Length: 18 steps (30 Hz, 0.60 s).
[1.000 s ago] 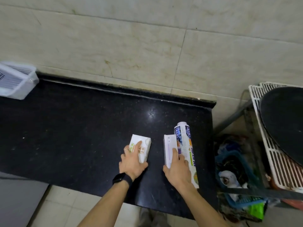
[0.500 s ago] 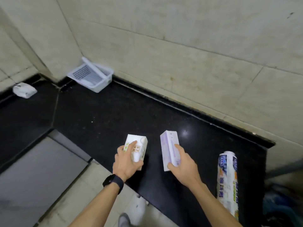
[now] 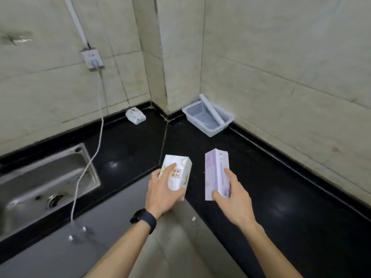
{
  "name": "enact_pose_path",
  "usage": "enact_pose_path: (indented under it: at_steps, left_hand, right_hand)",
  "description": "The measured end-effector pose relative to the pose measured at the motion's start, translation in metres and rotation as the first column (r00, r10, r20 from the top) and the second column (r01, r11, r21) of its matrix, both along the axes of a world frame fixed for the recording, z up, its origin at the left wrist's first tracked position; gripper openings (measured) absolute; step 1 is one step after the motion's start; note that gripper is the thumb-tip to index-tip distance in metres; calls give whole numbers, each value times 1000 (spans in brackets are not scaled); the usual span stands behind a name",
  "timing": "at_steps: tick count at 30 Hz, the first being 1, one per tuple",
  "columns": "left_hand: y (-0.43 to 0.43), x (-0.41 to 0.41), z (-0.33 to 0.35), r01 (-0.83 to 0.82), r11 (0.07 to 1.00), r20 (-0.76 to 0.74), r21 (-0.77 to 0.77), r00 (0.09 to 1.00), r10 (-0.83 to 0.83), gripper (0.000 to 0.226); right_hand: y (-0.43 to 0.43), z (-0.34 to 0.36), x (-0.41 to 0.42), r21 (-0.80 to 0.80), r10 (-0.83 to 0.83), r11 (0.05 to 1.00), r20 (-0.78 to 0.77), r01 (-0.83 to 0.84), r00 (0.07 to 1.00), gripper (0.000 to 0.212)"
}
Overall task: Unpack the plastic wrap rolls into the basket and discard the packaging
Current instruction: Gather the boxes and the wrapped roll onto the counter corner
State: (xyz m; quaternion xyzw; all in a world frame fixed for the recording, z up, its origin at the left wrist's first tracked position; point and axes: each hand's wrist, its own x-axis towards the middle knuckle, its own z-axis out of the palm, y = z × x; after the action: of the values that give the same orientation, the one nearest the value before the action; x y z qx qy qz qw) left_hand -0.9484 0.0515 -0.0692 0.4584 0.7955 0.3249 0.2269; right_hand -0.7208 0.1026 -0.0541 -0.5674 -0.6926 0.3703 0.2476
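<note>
- Your left hand (image 3: 162, 192) is gripping a white carton with green print (image 3: 176, 173): the thumb is lying along its right side and the fingers are wrapping over its top face.
- You are holding that carton over the inner corner of the black countertop (image 3: 281, 187), where the front edge bends. Its near end is jutting out past the edge.
- Your right hand (image 3: 233, 194) is gripping a purple-and-white carton (image 3: 215, 173) by its near end, with the forefinger stretching along the top face and the thumb tucking under the near corner.
- This carton is pointing lengthwise toward the back wall, just beside the other one but not touching it. Whether it is resting on the countertop or hanging just above it cannot be told.
- The white perforated basket (image 3: 192, 110) is sitting at the back edge of the countertop, against the right-hand wall and near the wall corner, well apart from both cartons.
- A white plastic wrap roll (image 3: 211, 109) is lying slantwise in the basket, its far end poking up over the rim.
- A steel sink (image 3: 40, 183) is sitting in the left run of the countertop.
- A white cable (image 3: 94, 149) is hanging from a wall socket (image 3: 92, 59) across the countertop's front edge.
- A small white device (image 3: 135, 115) is lying at the back edge near the corner.
- You are wearing a dark watch (image 3: 143, 217) on the left wrist.
</note>
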Motion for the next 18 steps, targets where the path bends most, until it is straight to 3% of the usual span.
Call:
enact_pose_path:
  at_steps: [9,18]
  left_hand:
    - [43,-110,-10,-75,997,-6,-20,997,75,84]
    - [158,-191,-33,-41,989,-47,-141,998,35,84]
  right_hand:
    - [58,-4,-112,28,61,998,101,-64,993,78]
    - [175,-43,-189,-18,96,995,181,-94,979,80]
